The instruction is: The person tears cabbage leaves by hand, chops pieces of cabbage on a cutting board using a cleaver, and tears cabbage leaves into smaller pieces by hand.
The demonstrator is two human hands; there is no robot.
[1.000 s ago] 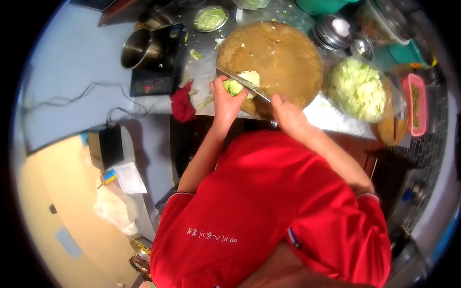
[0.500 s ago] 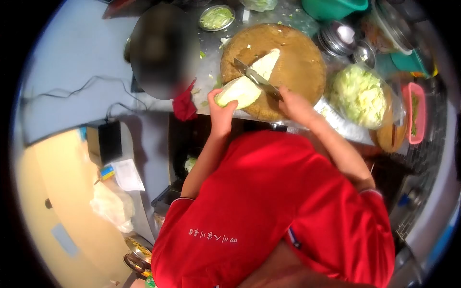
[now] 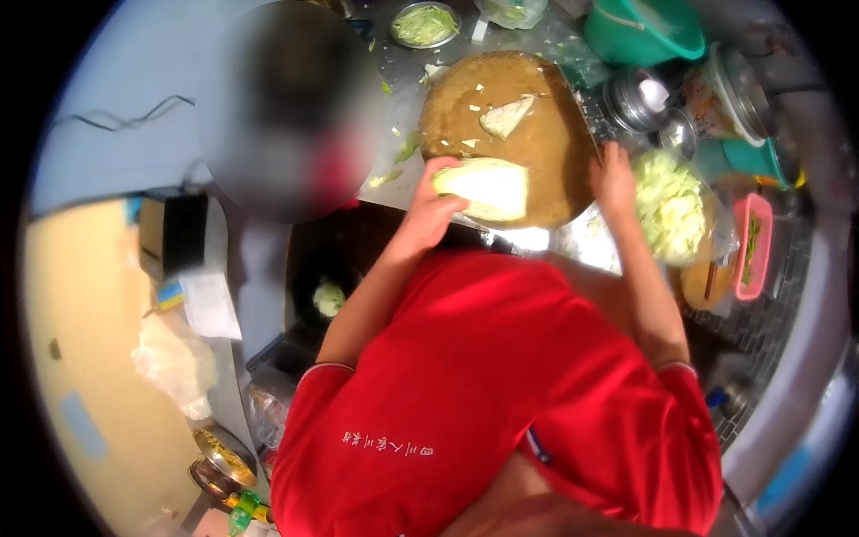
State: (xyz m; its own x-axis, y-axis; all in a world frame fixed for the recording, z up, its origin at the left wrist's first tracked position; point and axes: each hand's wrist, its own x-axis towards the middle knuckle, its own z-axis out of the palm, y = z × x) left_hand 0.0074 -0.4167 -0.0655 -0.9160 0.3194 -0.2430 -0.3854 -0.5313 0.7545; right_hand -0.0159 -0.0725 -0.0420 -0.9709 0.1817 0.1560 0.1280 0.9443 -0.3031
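Observation:
On the near left part of the round wooden chopping board (image 3: 501,76) lies a pale green cabbage piece (image 3: 488,190), and my left hand (image 3: 434,210) grips its left end. A smaller cut wedge (image 3: 507,117) rests farther back on the board, with small scraps about it. My right hand (image 3: 615,183) is closed at the board's right edge on the knife, whose thin dark blade (image 3: 579,109) points away from me, seen nearly edge-on. A bag of cut cabbage (image 3: 669,208) sits right of that hand.
A plate of shredded greens (image 3: 425,25) and a green bucket (image 3: 644,31) stand at the back. Metal lids (image 3: 633,100) lie beyond the board's right side. A pink basket (image 3: 754,246) is at the right. A blurred round patch covers the left of the counter.
The knife has moved from the cabbage to the board's right edge and turned away from me. The larger piece is laid flatter on the board, apart from the smaller wedge.

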